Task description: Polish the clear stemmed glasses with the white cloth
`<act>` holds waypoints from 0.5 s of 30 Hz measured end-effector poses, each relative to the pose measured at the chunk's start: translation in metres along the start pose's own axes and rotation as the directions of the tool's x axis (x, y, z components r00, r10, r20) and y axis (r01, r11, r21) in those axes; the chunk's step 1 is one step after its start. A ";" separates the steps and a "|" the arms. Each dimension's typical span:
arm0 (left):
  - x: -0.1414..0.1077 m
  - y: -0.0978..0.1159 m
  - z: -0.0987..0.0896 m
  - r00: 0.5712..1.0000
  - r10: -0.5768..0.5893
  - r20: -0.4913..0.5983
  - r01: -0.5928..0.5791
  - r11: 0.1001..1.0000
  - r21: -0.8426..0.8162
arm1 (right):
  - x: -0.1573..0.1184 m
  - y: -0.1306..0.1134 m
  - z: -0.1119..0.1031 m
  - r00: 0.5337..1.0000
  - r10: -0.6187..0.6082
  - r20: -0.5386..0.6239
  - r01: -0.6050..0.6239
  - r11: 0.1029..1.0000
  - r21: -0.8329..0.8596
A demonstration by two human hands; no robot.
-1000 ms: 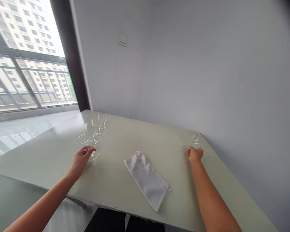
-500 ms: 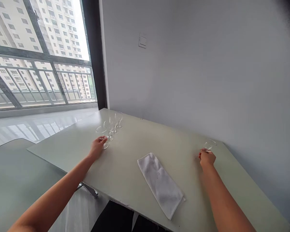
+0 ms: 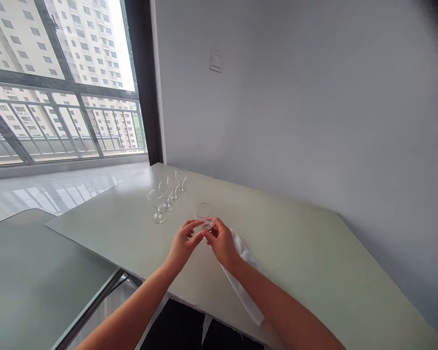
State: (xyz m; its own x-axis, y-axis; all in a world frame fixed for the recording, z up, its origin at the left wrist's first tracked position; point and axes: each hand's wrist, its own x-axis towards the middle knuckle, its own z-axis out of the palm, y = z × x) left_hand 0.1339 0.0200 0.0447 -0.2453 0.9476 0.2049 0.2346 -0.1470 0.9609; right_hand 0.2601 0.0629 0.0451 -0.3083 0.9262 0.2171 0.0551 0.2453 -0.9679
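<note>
Head view: the person's two bare hands meet over a pale green tabletop (image 3: 306, 262), holding a clear stemmed glass (image 3: 204, 212) upright in the air, its round rim at 12 o'clock from the hands. The right hand (image 3: 222, 244) closes on the stem, with the thumb and fingers (image 3: 214, 229) pinching it just below the bowl. The left hand (image 3: 183, 244) comes in from 9 o'clock with its fingers (image 3: 193, 223) extended and slightly spread, their tips reaching the stem beside the right hand; whether they grip it, I cannot tell.

At 10 o'clock from the hands, a close diagonal row of upright stemmed glasses (image 3: 155, 201) stands on the tabletop; the overlapping clear glass makes the count hard to tell. At 5 o'clock, a folded white towel (image 3: 245, 297) lies partly under the right forearm. Farther off, a wall switch (image 3: 215, 61) sits at 12 o'clock and a large window (image 3: 58, 82) at 10 o'clock.
</note>
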 end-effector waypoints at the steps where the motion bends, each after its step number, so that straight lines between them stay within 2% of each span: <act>1: -0.003 0.000 0.002 0.999 -0.036 0.025 0.037 0.998 -0.054 | -0.004 -0.002 0.010 0.999 -0.012 0.047 0.014 0.999 -0.034; 4: -0.010 -0.008 -0.003 0.995 -0.100 0.018 0.101 0.983 -0.156 | -0.015 -0.004 0.022 0.989 -0.023 0.147 0.044 0.989 -0.144; 8: -0.009 -0.023 -0.027 0.992 -0.123 -0.034 0.114 0.977 -0.180 | -0.025 -0.009 0.010 0.954 -0.126 0.272 0.201 0.942 -0.269; 12: 0.002 -0.042 -0.065 0.970 -0.148 -0.191 0.118 0.980 -0.161 | -0.034 -0.007 -0.032 0.930 -0.256 0.263 0.356 0.805 -0.474; 15: 0.009 -0.057 -0.095 0.947 -0.170 -0.273 0.156 0.985 -0.072 | -0.044 0.007 -0.073 0.919 -0.275 0.281 0.393 0.671 -0.629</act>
State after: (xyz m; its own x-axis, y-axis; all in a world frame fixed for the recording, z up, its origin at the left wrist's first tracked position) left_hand 0.0291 0.0101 0.0099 -0.5292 0.8446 0.0813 0.1249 -0.0172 0.9920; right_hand 0.3434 0.0452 0.0379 -0.5657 0.7037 0.4300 0.5132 0.7085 -0.4844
